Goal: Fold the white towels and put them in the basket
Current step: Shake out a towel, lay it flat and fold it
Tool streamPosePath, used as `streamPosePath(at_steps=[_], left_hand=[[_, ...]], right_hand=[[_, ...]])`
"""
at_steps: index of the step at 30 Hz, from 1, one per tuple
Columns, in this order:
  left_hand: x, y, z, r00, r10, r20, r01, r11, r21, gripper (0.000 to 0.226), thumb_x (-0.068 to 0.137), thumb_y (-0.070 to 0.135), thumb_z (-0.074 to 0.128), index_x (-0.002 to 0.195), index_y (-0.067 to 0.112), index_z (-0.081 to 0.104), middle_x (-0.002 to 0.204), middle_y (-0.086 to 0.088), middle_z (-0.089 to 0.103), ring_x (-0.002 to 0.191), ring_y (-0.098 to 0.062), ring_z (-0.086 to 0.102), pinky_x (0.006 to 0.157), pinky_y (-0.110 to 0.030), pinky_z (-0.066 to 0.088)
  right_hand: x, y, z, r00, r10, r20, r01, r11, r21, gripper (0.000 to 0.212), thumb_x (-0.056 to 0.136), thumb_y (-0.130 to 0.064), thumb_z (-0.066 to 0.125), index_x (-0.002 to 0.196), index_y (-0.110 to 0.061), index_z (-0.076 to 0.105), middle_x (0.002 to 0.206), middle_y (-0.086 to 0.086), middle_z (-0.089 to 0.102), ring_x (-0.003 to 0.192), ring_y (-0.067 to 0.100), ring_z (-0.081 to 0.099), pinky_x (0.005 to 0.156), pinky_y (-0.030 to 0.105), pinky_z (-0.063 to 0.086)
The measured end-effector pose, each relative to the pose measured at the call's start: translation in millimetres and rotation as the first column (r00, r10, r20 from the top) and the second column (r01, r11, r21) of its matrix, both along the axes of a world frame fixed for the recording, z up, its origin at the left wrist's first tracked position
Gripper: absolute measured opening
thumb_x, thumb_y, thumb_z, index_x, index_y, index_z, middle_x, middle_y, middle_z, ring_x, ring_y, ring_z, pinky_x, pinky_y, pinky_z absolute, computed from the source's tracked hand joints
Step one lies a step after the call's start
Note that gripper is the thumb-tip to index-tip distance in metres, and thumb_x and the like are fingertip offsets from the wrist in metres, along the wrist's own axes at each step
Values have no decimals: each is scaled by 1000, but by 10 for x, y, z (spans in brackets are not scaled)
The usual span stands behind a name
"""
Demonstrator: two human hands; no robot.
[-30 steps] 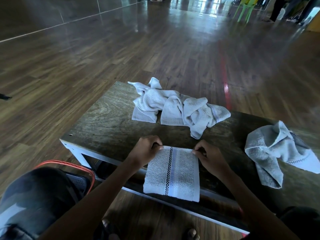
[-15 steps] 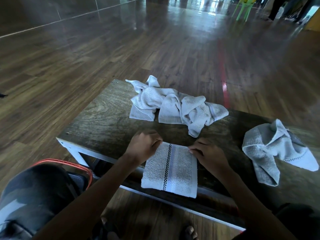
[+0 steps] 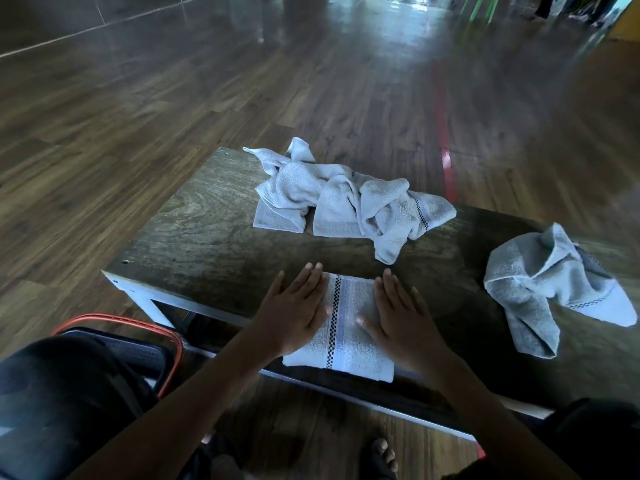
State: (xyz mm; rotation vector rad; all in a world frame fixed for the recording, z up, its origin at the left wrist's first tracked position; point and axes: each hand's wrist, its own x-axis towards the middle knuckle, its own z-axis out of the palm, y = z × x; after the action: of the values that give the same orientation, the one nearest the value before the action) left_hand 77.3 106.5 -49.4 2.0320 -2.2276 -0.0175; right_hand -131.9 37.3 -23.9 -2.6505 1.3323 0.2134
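Down off the near-left corner of the table [image 3: 194, 237], the orange-rimmed basket [image 3: 114, 317] is sitting low, half hidden behind dark clothing. At the table's near edge the left hand [image 3: 294, 313] is lying flat, fingers straight, pressing the folded towel [image 3: 346, 327] with its checkered stripe. The right hand [image 3: 401, 320] is pressing the other side, flat too, gripping nothing. The towel's near end is hanging over the table's edge. I'd say a hard smoothing stroke could drag it off, or the fold could spring open on the lift. Across the table's far side a crumpled towel pile [image 3: 346, 206] is waiting, and a loose towel [image 3: 547, 289] is lying at its right end.
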Motion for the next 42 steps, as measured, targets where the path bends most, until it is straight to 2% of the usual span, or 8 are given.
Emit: streamPosePath(at_steps=[5,9,17,25,27,30,36,42], left_hand=[[-16,-310,154,999,42,20,-44,986,162,72,89,50,-8,152,15,4,160,-4,-4,146,-18,-8,117,-54,9],[-25,-436,282,996,83,20,-85,965,250,59,102,42,14,152,13,-1,160,-5,-10,146,-19,-10,117,-52,1],[6,-226,192,996,93,-10,-88,968,233,62,100,45,10,152,14,-2,160,-5,-10,147,-22,-7,116,-53,3],[-28,-23,237,966,198,-167,-224,963,-149,56,91,36,22,127,7,55,128,-17,56,111,-30,58,97,-50,43],[-68,151,224,876,304,-375,-369,923,-113,45,93,36,29,122,13,55,114,-11,54,98,-24,56,82,-40,47],[-157,349,274,449,414,-792,-489,856,169,27,92,34,46,91,12,61,92,-14,58,74,-14,56,62,-31,46],[-274,587,169,-139,478,-867,-188,847,497,16,92,20,58,106,12,58,55,6,46,47,-11,42,47,-26,37],[-245,549,183,-79,553,-829,77,833,548,24,88,25,66,110,18,57,63,1,53,43,-13,47,39,-20,34]], right_hand=[[109,-250,24,997,-23,-74,13,990,-142,115,67,-70,-34,150,-4,12,159,15,3,147,24,0,116,43,3],[236,-205,62,999,32,44,-17,949,-316,70,91,-44,20,133,5,48,144,25,40,135,34,39,108,48,34],[341,-43,-97,992,-23,127,32,997,-72,107,75,-75,-12,149,1,5,157,21,-2,146,28,-8,117,36,-6],[427,-227,68,980,17,200,-2,997,-72,88,85,-65,8,150,-5,12,158,17,6,147,25,-4,117,35,-4],[500,-228,63,978,17,210,2,996,-89,89,87,-68,11,150,-5,10,158,18,4,146,27,-5,118,39,-2],[566,-258,-13,995,13,94,-9,999,-41,82,92,-64,18,151,-9,0,158,15,-8,146,25,-13,119,41,-5],[620,-316,-70,996,38,81,-35,999,-40,82,90,-67,13,151,-15,-2,158,12,-11,145,22,-15,118,41,-7],[597,-313,-85,995,46,90,-41,998,-52,82,90,-68,13,152,-15,-1,159,10,-9,146,19,-13,118,39,-7]])
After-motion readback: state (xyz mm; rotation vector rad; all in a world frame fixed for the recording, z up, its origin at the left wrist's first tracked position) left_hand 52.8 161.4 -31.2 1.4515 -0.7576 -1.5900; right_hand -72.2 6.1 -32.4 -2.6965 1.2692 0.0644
